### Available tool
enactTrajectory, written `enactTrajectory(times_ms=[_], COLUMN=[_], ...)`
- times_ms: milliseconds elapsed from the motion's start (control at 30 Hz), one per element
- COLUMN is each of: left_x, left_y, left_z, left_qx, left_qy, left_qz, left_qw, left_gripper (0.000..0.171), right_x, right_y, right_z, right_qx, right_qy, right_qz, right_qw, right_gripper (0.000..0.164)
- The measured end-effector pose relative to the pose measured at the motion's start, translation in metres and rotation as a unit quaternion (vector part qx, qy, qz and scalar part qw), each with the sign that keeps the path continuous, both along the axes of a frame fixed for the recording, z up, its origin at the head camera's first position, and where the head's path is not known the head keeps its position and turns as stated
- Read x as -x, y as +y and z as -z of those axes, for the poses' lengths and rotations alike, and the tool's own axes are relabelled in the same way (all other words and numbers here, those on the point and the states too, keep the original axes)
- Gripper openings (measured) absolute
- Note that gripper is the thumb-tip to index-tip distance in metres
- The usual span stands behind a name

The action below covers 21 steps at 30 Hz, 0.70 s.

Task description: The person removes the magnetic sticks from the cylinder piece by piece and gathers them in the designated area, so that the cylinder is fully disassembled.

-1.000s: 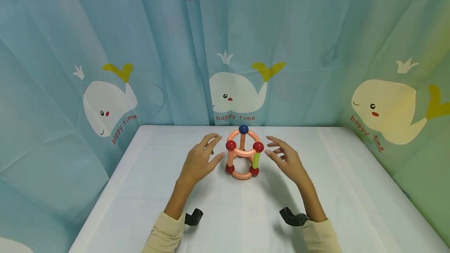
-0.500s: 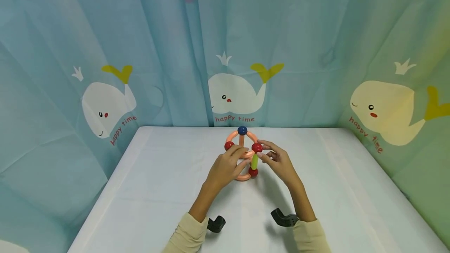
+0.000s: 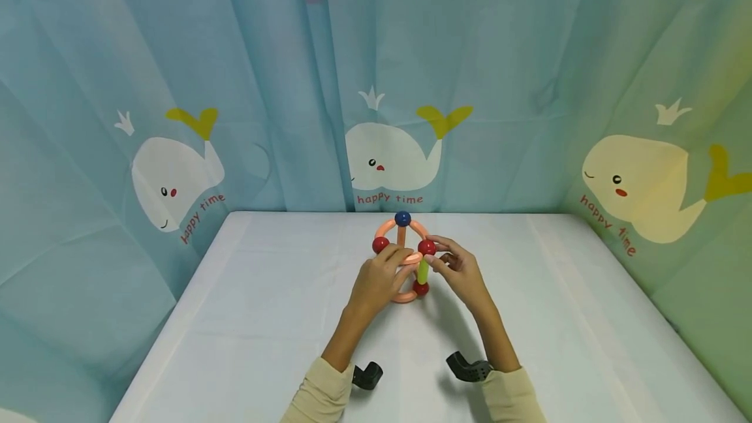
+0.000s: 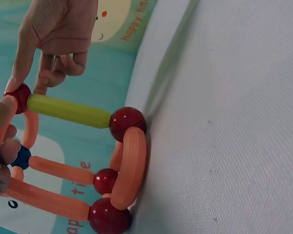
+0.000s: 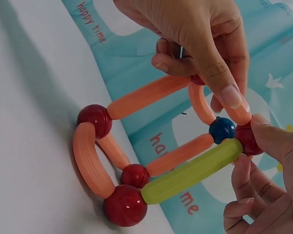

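Observation:
A ball-and-stick toy frame stands upright on the table, built from red balls, a blue ball [image 3: 402, 219], orange rods and one green rod [image 3: 423, 271]. My left hand [image 3: 376, 282] pinches the curved orange rod [image 5: 240, 114] on the frame's upper front between thumb and fingers. My right hand [image 3: 461, 273] holds the upper right red ball [image 3: 427, 247], thumb on one side and fingertips on the other. That ball joins the green rod and the curved rod. In the head view the left hand hides the frame's front left upright and lower left ball.
White cloth covers the table [image 3: 264, 318]. Behind and at both sides hangs a blue-green curtain [image 3: 499, 51] printed with whales. Black wrist-worn devices, one on the left [image 3: 367, 376] and one on the right [image 3: 467, 367], jut inward over the tabletop.
Both hands were apart from the frame a second ago. The left moved right onto the curved rod, and the right moved in to the red ball. The frame stays in place.

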<state>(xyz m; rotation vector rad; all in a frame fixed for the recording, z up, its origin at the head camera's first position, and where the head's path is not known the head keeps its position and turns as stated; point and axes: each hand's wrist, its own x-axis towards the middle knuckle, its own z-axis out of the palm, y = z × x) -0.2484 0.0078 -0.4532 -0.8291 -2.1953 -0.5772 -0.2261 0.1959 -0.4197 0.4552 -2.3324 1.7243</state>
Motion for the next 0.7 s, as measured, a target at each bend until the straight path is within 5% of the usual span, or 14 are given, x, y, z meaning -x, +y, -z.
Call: enactTrajectory(times_ms=[700], left_x=[0.0031], left_y=[-0.0005], left_z=[-0.0027], left_qx=[-0.012], left_qy=[-0.002], left_qz=[0.020], left_qw=[0.9997], left_gripper=[0.023], right_x=[0.0023], right_y=[-0.0067], right_z=[0.0011], right_qx=[-0.016], right_qy=[0.040], right_qz=[0.031], right_qw=[0.999], right_gripper=[0.035])
